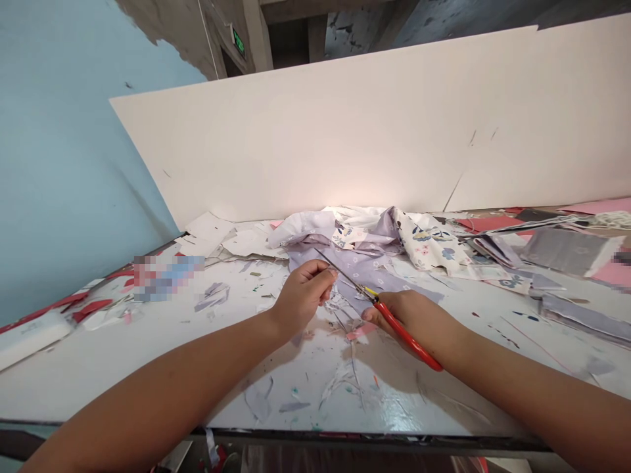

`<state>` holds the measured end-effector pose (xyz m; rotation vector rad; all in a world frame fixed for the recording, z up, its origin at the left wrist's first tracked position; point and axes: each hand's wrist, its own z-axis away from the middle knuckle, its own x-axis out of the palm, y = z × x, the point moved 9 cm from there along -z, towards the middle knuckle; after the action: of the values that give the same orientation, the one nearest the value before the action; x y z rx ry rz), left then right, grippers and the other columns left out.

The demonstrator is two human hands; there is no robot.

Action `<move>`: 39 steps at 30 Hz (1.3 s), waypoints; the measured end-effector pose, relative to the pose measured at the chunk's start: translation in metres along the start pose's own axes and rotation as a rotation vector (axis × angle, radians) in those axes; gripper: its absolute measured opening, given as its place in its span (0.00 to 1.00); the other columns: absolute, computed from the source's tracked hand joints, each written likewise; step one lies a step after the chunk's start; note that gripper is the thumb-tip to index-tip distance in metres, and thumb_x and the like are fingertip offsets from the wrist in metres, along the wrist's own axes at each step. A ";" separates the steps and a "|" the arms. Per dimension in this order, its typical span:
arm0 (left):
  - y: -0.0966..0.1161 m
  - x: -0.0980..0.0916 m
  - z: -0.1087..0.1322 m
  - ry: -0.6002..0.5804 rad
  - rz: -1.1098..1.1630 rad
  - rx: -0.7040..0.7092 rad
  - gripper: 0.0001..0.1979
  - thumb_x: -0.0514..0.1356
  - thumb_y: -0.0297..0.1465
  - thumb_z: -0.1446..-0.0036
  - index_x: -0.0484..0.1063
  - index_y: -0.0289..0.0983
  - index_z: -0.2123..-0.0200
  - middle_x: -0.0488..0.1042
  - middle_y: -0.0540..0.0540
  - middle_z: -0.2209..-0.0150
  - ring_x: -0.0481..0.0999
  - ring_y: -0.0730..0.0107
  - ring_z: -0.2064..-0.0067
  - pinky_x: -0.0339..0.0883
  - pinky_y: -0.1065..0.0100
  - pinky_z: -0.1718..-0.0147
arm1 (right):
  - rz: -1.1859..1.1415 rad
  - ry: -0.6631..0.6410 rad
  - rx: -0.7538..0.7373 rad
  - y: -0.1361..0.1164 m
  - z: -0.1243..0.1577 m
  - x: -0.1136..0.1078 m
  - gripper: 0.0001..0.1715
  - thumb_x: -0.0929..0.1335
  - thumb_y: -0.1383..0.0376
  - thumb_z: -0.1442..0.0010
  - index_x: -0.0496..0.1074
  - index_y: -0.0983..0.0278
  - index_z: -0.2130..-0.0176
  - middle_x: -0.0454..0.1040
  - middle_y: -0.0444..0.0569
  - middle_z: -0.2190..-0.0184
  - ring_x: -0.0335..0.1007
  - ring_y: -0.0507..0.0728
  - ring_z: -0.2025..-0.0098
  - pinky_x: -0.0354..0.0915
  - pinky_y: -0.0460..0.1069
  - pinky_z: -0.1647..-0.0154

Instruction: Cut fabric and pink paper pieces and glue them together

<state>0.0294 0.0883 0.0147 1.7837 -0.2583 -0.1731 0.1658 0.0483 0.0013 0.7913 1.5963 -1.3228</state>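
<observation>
My right hand [401, 316] is shut on red-handled scissors [401, 332], whose long thin blades [345, 276] point up and left across my left hand. My left hand [300, 301] pinches an edge of lilac printed fabric [357, 282] close to the blades. The fingers hide the exact spot. Crumpled cream floral fabric [428, 244] lies just beyond. Below my hands are white thread-like scraps [340, 312] and a small pink scrap [359, 332].
The white worktable [315, 387] is littered with scraps and ends at a front edge. A tall white board [315, 144] stands along its back, beside a blue wall [64, 164]. Grey fabric pieces [566, 251] and pink sheets [488, 224] lie right; paper offcuts [207, 235] lie left.
</observation>
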 end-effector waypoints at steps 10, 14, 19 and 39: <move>0.005 0.003 0.000 -0.026 0.009 0.027 0.11 0.55 0.35 0.49 0.59 0.36 0.79 0.58 0.56 0.86 0.54 0.81 0.81 0.50 0.75 0.80 | -0.114 0.086 0.021 0.003 -0.001 -0.013 0.25 0.58 0.46 0.47 0.55 0.62 0.82 0.58 0.41 0.86 0.53 0.50 0.82 0.48 0.45 0.81; 0.001 0.011 0.003 -0.103 -0.019 -0.021 0.11 0.55 0.38 0.49 0.62 0.36 0.75 0.62 0.55 0.83 0.58 0.81 0.81 0.53 0.74 0.79 | -0.438 0.050 0.065 0.010 -0.003 -0.006 0.23 0.60 0.49 0.47 0.56 0.63 0.81 0.61 0.41 0.85 0.56 0.50 0.82 0.55 0.45 0.80; -0.009 0.035 0.013 -0.313 -0.014 -0.143 0.15 0.54 0.43 0.49 0.64 0.35 0.70 0.68 0.51 0.77 0.63 0.80 0.79 0.56 0.72 0.76 | -0.902 -0.026 0.034 -0.005 -0.003 0.003 0.16 0.67 0.54 0.52 0.62 0.64 0.77 0.66 0.42 0.80 0.65 0.51 0.76 0.64 0.46 0.72; -0.017 0.029 0.009 -0.296 -0.071 -0.184 0.11 0.54 0.29 0.53 0.66 0.38 0.64 0.68 0.49 0.69 0.67 0.75 0.70 0.59 0.72 0.73 | -0.826 0.054 0.043 0.008 -0.007 0.012 0.18 0.60 0.59 0.46 0.58 0.63 0.83 0.61 0.40 0.87 0.59 0.49 0.83 0.57 0.44 0.80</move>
<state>0.0567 0.0761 -0.0034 1.5820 -0.3776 -0.4984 0.1661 0.0557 -0.0129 0.1620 2.0411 -1.9107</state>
